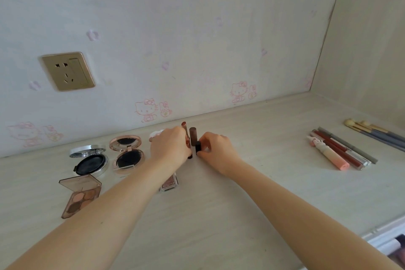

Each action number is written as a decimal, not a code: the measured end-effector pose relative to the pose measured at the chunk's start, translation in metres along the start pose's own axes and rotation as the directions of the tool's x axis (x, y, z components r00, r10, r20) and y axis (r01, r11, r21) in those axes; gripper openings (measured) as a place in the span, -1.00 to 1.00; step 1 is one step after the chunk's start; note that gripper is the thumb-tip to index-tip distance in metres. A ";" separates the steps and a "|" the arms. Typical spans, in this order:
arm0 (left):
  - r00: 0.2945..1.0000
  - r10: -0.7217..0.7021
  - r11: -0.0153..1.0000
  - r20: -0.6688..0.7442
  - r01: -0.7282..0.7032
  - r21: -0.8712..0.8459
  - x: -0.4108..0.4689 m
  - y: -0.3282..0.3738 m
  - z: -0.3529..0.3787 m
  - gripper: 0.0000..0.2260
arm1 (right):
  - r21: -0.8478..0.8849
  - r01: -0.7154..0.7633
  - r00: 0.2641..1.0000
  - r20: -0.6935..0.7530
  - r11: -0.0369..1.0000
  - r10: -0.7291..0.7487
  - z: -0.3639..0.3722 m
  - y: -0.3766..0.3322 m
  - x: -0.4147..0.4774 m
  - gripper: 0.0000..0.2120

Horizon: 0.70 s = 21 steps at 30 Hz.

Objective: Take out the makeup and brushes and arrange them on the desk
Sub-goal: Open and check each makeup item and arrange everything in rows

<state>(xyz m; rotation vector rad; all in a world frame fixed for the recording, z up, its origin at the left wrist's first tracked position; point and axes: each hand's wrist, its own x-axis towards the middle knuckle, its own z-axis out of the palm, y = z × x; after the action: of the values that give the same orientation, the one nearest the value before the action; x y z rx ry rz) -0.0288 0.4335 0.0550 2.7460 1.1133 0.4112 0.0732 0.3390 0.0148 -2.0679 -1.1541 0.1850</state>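
Observation:
Near the back of the pale desk, my left hand grips a rose-gold lipstick standing upright. A brown lipstick tube stands just right of it. My right hand pinches a small black lipstick beside the brown one. Left of my hands lie two open compacts, a silver one and a rose-gold one, and an open eyeshadow palette. A small glitter palette shows under my left forearm. A pale round item is partly hidden behind my left hand.
At the right of the desk lie lip glosses and pencils in a row, with several makeup brushes beyond them. A wall socket sits on the back wall. A side panel closes the right. An open drawer shows at bottom right.

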 end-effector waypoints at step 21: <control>1.000 -0.002 1.000 -0.027 0.001 -0.002 -0.020 0.004 -0.013 -0.83 | -0.045 0.056 0.998 -0.014 0.997 -0.057 -0.011 0.005 -0.009 -0.74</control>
<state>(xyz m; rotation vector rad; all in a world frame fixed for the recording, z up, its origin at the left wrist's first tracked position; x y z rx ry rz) -0.0439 0.4174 0.0644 2.7453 1.1205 0.4508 0.0769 0.3247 0.0173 -2.0693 -1.2159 0.1176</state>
